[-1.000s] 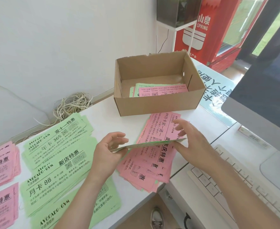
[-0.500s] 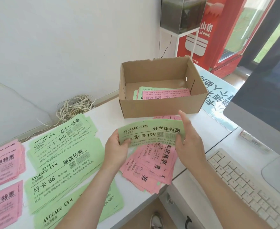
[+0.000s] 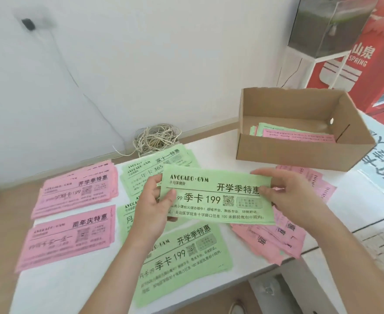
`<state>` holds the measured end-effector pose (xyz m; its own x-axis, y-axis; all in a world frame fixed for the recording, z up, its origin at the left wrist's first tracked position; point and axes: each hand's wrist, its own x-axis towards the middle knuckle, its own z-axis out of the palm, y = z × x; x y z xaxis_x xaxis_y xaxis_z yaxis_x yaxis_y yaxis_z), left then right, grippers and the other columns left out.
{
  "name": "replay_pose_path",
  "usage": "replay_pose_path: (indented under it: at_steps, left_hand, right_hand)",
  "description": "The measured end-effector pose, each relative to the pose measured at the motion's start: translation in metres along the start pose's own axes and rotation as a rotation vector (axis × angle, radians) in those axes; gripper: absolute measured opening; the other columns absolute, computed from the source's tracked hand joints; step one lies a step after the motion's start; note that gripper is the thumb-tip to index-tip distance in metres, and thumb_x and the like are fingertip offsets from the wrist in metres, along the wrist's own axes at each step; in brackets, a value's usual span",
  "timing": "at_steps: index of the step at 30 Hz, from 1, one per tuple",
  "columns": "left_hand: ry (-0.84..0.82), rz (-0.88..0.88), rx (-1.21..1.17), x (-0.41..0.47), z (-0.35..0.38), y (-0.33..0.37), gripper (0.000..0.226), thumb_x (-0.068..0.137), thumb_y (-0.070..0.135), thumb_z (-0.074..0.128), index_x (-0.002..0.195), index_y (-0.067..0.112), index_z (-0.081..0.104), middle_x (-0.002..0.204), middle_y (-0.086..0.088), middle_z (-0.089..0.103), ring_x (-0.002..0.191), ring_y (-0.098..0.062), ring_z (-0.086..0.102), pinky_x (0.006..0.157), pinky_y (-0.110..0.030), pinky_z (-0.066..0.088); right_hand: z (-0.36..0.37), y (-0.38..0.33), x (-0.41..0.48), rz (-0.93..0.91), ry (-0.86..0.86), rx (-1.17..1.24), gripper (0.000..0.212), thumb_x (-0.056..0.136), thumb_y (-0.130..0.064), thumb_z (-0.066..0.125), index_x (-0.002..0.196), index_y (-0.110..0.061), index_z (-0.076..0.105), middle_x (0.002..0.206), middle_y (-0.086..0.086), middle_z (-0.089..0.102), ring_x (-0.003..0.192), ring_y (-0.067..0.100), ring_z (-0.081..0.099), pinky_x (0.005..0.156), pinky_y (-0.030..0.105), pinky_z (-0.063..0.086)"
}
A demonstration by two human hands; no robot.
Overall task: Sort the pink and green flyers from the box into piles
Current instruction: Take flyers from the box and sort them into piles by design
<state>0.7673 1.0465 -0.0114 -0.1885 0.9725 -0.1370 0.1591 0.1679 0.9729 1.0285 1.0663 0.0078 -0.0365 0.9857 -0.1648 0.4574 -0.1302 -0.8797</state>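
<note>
Both hands hold one green flyer (image 3: 216, 196) above the white table (image 3: 73, 282), printed side up. The left hand (image 3: 152, 209) pinches its left edge, thumb on top. The right hand (image 3: 286, 193) pinches the right edge the same way. Below lie three green piles: a far one (image 3: 141, 171), a middle one (image 3: 127, 214) mostly hidden by the left hand, and a near one (image 3: 186, 257) whose heading seems to match the held flyer's. Two pink piles (image 3: 77, 191) sit further left, and a looser pink pile (image 3: 277, 236) lies under the right hand. The cardboard box (image 3: 299, 152), far right, holds pink and green flyers (image 3: 297, 134).
</note>
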Motion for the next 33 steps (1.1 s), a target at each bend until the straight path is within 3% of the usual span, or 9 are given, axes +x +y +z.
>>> replay_pose_path:
  at_steps: [2,6,11,13,16,20,26,29,33]
  left_hand:
    - [0.024,-0.019,0.017,-0.009,-0.038,-0.003,0.047,0.089,0.007,0.063,0.112,0.043,0.044,0.098,0.008,0.07,0.075,-0.006,0.067,0.052,-0.026,0.052]
    - [0.091,-0.057,0.078,-0.03,-0.115,-0.014,0.064,0.086,-0.002,0.065,0.126,0.041,0.041,0.097,0.005,0.072,0.078,-0.014,0.071,0.051,-0.023,0.05]
    - [0.239,-0.095,0.072,-0.051,-0.19,-0.039,0.06,0.089,-0.009,0.054,0.118,0.043,0.047,0.102,0.005,0.068,0.074,-0.012,0.062,0.045,-0.023,0.044]
    - [0.245,-0.125,0.07,-0.057,-0.208,-0.05,0.054,0.09,-0.008,0.053,0.117,0.039,0.049,0.102,0.003,0.069,0.066,-0.012,0.061,0.043,-0.022,0.044]
    - [0.187,-0.184,0.072,-0.063,-0.22,-0.066,0.041,0.091,-0.003,0.055,0.116,0.028,0.05,0.099,0.001,0.07,0.061,-0.015,0.064,0.044,-0.023,0.045]
    - [0.079,-0.194,0.221,-0.062,-0.22,-0.082,0.038,0.091,0.001,0.056,0.107,0.035,0.051,0.088,0.005,0.07,0.069,-0.009,0.065,0.056,-0.031,0.053]
    - [-0.178,0.157,0.703,-0.054,-0.181,-0.087,0.025,0.093,0.026,0.058,0.114,0.039,0.058,0.111,0.026,0.052,0.103,0.006,0.044,0.096,-0.017,0.035]
    - [-0.365,0.268,0.842,-0.055,-0.148,-0.099,0.032,0.095,0.038,0.051,0.127,0.035,0.054,0.126,0.018,0.042,0.119,-0.002,0.032,0.1,-0.014,0.024]
    - [-0.374,0.289,0.899,-0.051,-0.137,-0.114,0.034,0.09,0.035,0.06,0.123,0.031,0.06,0.125,0.01,0.044,0.116,-0.011,0.038,0.101,-0.023,0.034]
  right_hand:
    - [0.03,-0.018,-0.003,-0.003,-0.022,0.082,0.031,0.091,0.003,0.056,0.106,-0.022,0.067,0.085,-0.003,0.075,0.062,0.0,0.066,0.052,0.013,0.048]
    - [0.1,-0.045,-0.012,0.057,-0.153,0.212,0.03,0.093,-0.002,0.056,0.108,-0.026,0.067,0.093,0.015,0.073,0.087,0.043,0.065,0.083,0.062,0.049]
    - [0.174,-0.073,-0.029,0.017,-0.442,0.039,0.07,0.088,-0.005,0.065,0.13,-0.053,0.036,0.101,-0.005,0.07,0.079,0.018,0.071,0.076,0.039,0.056]
    - [0.197,-0.075,-0.032,-0.023,-0.3,-0.058,0.062,0.088,-0.004,0.062,0.128,-0.047,0.04,0.088,-0.004,0.068,0.065,0.013,0.064,0.05,0.023,0.049]
    - [0.214,-0.068,-0.035,-0.013,-0.057,-0.055,0.034,0.088,-0.005,0.062,0.111,-0.029,0.058,0.082,-0.008,0.067,0.062,0.009,0.059,0.043,0.012,0.039]
    - [0.205,-0.054,-0.045,0.086,0.12,-0.014,0.019,0.089,-0.004,0.061,0.088,-0.022,0.067,0.08,-0.008,0.071,0.075,0.011,0.068,0.061,0.024,0.053]
    - [0.138,-0.035,-0.039,0.291,0.523,0.245,0.027,0.093,-0.002,0.058,0.119,-0.004,0.061,0.101,0.009,0.067,0.077,0.017,0.062,0.064,0.022,0.049]
    - [0.117,-0.03,-0.04,0.284,0.478,0.219,0.023,0.092,-0.002,0.058,0.115,-0.006,0.062,0.086,0.001,0.063,0.07,0.013,0.059,0.049,0.01,0.048]
    - [0.109,-0.022,-0.048,0.261,0.323,0.1,0.017,0.091,0.002,0.057,0.099,-0.012,0.065,0.082,-0.006,0.066,0.071,0.009,0.066,0.061,0.019,0.052]
